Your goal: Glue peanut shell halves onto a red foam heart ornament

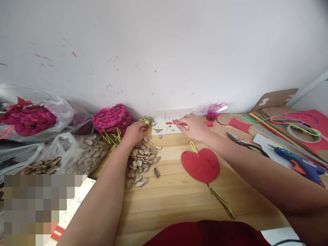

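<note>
A red heart-shaped piece (201,165) lies on the wooden table between my forearms, with a yellow loop at its top and a dark yellow-green tassel below. My right hand (193,127) reaches over a white sheet (155,131) strewn with small red, yellow and green sequins (172,122). Thumb and forefinger stand a little apart above the red ones. My left hand (135,133) is curled beside a tangle of yellow-green cord (149,121), fingertips together; what they hold, if anything, is hidden. Just below it is a pile of peanut shells (142,157).
Stacked magenta shell-covered pieces (112,118) stand behind my left hand. Plastic bags (87,153) of shells crowd the left, by a phone (74,205). At right are scissors (244,144), a blue glue gun (298,160), coloured cords (302,119) and a cup (212,112) with magenta stains.
</note>
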Tool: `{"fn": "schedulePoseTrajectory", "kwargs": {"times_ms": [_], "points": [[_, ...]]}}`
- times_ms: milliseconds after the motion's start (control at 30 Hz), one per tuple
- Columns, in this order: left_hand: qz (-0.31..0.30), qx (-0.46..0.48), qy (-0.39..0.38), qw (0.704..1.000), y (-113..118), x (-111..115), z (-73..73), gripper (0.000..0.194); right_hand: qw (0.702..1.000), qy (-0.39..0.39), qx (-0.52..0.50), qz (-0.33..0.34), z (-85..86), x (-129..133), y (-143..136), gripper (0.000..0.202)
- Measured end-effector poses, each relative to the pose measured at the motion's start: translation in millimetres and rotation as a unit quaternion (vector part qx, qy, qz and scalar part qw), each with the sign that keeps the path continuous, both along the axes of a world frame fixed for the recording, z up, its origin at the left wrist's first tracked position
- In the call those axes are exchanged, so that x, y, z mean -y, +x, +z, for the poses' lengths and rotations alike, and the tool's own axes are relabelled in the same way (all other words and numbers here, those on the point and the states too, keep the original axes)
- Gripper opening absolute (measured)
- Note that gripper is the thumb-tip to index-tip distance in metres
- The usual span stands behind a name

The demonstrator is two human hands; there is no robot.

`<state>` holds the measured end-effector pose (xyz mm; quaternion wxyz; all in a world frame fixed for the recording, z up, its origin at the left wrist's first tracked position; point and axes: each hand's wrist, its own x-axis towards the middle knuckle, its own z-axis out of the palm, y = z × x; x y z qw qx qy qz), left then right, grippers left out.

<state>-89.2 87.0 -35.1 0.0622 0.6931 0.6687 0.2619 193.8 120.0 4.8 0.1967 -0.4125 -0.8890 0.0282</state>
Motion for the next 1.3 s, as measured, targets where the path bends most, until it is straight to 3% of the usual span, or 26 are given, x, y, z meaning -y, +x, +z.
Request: {"fn": "schedulePoseTrajectory", "kwargs": {"times_ms": [233,367,533,767,933,1133,1300], "points": [[0.048,-0.011,0.052,0.997,-5.5,8.8,18.5,0.029,0.995,-0.001,-0.098,0.019,-4.6,66.5,56.5,0.02],[-0.035,-0.035,0.01,0.999,12.5,10.9,24.1,0.022,0.992,0.027,-0.12,0.022,-16.7,81.3,71.4,0.019],[-0.118,-0.067,-0.031,0.99,33.9,9.3,18.1,0.023,0.993,0.053,-0.102,0.027,-33.0,81.9,77.2,0.019],[-0.095,-0.058,-0.017,0.994,27.9,8.6,12.3,0.038,0.993,0.061,-0.099,0.03,-40.8,76.0,84.6,0.025],[-0.14,-0.048,-0.017,0.989,31.2,7.5,8.7,0.041,0.994,0.052,-0.095,0.027,-41.6,74.1,85.5,0.023],[-0.096,-0.034,0.005,0.995,28.1,9.9,14.3,0.042,0.991,0.068,-0.113,0.023,-39.6,73.5,87.6,0.02],[-0.135,-0.042,-0.036,0.989,33.0,10.9,16.5,0.046,0.991,0.074,-0.11,0.02,-38.9,72.6,89.5,0.019]]}}
